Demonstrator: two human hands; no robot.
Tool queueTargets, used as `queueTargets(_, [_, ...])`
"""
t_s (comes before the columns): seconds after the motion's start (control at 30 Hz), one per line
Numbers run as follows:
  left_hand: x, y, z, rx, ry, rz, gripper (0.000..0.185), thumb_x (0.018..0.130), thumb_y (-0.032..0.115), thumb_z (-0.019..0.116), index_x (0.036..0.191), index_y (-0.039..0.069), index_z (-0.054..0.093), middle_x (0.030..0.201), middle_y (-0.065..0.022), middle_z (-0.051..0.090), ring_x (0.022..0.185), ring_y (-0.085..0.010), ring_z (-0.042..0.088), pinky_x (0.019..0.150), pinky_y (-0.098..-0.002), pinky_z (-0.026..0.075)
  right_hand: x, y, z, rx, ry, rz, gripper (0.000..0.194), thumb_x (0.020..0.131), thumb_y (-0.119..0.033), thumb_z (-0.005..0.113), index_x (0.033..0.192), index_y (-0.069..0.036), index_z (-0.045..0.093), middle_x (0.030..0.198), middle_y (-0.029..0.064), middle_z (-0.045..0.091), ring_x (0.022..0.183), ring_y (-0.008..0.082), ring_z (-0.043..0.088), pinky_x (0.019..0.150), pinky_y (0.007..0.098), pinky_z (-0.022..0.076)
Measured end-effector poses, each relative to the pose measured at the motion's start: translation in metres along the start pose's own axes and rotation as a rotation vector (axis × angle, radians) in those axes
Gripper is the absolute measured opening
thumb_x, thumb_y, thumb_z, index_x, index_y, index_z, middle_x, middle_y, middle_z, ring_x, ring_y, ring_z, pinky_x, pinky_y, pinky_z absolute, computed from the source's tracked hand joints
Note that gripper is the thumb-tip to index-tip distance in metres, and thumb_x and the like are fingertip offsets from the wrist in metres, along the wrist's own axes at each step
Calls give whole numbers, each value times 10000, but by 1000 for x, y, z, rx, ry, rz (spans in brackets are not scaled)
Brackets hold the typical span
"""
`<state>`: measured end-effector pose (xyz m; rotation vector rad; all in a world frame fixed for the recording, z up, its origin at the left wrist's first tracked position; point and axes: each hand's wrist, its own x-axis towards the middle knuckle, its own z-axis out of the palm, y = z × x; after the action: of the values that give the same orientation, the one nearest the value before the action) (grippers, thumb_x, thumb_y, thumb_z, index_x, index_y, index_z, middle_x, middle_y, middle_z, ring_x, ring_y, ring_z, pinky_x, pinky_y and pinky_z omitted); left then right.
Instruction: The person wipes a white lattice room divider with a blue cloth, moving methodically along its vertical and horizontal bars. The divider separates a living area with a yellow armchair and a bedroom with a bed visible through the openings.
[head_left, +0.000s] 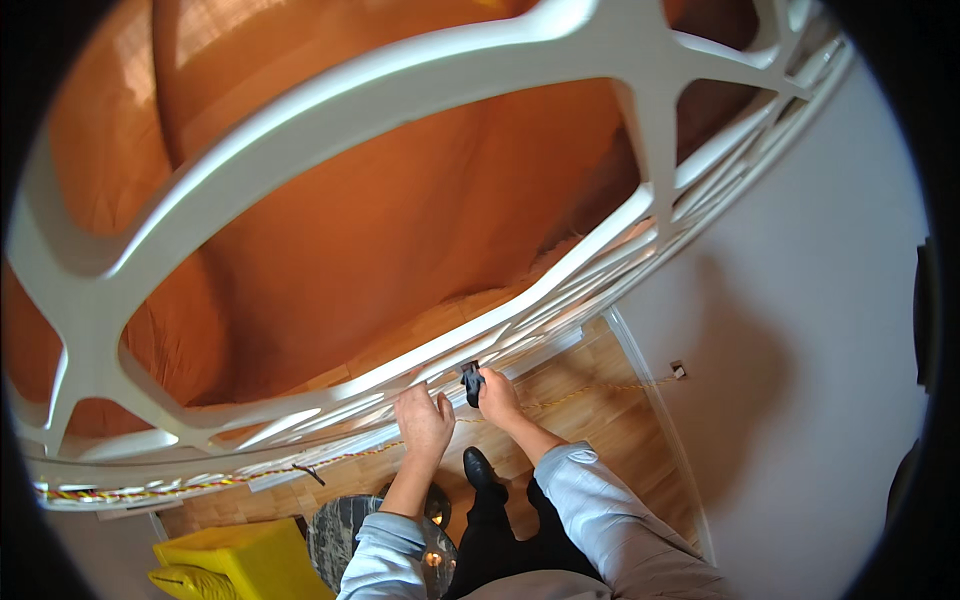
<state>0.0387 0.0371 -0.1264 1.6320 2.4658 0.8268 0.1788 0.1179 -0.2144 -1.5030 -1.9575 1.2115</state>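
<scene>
A white lattice partition (450, 67) with large curved openings fills the upper part of the view. At its near side my left hand (424, 421) touches the slats, thumb apart from the fingers. The fingertips are partly hidden, so whether it grips anything is unclear. Just to the right, my right hand (498, 397) holds a small black tool or clamp (472, 384) against the partition; its exact kind is too small to tell. A twisted red and yellow cable (225, 480) runs along the partition's foot, passes below both hands and reaches a wall opening (678, 369).
Orange fabric-like surfaces (390, 247) lie behind the partition. A yellow armchair (240, 555) and a round dark marble-look table (341, 532) stand at lower left. My black shoe (480, 466) rests on the wooden floor (600, 420). At right rises a pale wall (847, 315).
</scene>
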Motion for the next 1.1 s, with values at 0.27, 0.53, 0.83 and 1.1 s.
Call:
queueTargets(0.27, [23,-46,43,-18,-2,17,263,875,278,745,947,26,728,797,-210,717,743,-450,693,760,-519,567,9,-4,41,160,249,-142,328,871,50,595,1193,-6,577,1078,267,619,1025,474,606,928,495,505])
queueTargets(0.53, [28,-60,58,157,-33,-64,316,866,337,692,916,40,786,872,-204,755,825,-445,711,802,-498,572,-14,61,2,258,146,192,217,831,-44,624,1038,9,657,973,262,697,975,448,666,854,507,539])
queueTargets(0.83, [33,-64,77,-66,192,-119,240,878,229,671,863,9,767,792,-199,737,735,-407,709,683,-469,544,58,95,0,220,309,20,234,913,-52,629,1141,3,627,1005,266,612,942,467,605,855,513,515])
queueTargets(1.1, [22,-86,75,2,173,-28,194,887,159,659,978,9,744,824,-167,738,727,-321,721,683,-400,565,28,95,55,628,-69,319,322,926,-61,592,1229,6,680,971,174,736,872,230,709,821,360,562])
